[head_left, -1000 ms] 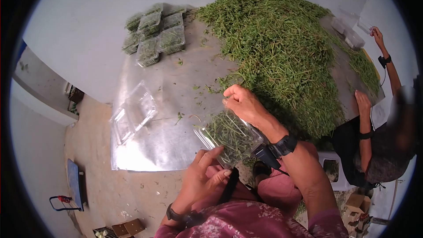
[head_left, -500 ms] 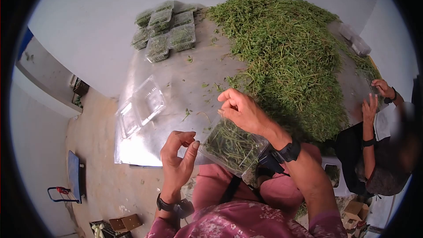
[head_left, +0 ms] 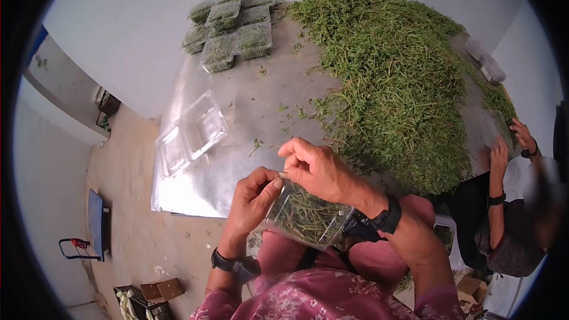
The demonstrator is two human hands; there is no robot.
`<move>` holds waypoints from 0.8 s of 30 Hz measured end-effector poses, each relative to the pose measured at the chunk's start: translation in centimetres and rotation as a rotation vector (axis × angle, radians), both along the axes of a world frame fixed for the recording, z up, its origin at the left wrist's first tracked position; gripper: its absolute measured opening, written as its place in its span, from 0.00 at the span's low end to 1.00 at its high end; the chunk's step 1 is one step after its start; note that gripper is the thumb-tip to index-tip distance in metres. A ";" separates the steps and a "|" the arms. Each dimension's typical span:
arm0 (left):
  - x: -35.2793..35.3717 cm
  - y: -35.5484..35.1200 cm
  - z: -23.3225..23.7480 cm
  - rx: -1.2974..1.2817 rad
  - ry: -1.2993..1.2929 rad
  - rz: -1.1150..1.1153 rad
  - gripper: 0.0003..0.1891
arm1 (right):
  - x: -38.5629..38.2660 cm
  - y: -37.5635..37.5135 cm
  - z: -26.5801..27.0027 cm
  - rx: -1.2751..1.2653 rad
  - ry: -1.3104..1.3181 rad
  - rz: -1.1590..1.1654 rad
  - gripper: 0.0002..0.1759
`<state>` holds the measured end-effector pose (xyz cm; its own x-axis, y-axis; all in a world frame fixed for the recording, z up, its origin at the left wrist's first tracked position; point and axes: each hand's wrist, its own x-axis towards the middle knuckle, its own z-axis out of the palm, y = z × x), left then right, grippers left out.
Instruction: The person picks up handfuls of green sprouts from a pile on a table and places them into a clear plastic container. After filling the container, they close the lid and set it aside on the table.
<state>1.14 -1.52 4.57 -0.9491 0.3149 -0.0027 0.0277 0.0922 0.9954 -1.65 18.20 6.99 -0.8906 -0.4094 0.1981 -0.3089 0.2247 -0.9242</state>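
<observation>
My left hand (head_left: 255, 198) is closed in a pinch at the left edge of a clear plastic box (head_left: 308, 216) filled with green stems. Above the box, my right hand (head_left: 317, 170) has its thumb and index finger curled together, close to the left fingertips. What either pinch holds is too small to make out. The box sits over my lap at the front edge of the metal table (head_left: 249, 106). A large heap of green stems (head_left: 391, 83) lies beyond my right hand.
Filled clear boxes (head_left: 253, 40) are stacked at the back left. An open box (head_left: 204, 124) lies on the table's left. A co-worker's hands (head_left: 499, 155) are at the right, near more clear boxes (head_left: 491, 68). A blue trolley (head_left: 96, 222) stands on the floor.
My hands have come together, the left moving up and right and the right moving slightly left and down. The co-worker's hands have shifted a little.
</observation>
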 end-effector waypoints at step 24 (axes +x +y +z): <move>10.1 -6.4 -3.0 0.188 -0.338 0.056 0.08 | 5.6 -4.1 -3.4 0.095 -0.397 0.311 0.14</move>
<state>11.26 -7.90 1.56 -0.9203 0.2871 -0.2657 -0.3047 -0.1004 0.9471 3.94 14.12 3.64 -0.7231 -0.6665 -0.1814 -0.0039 0.2665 -0.9638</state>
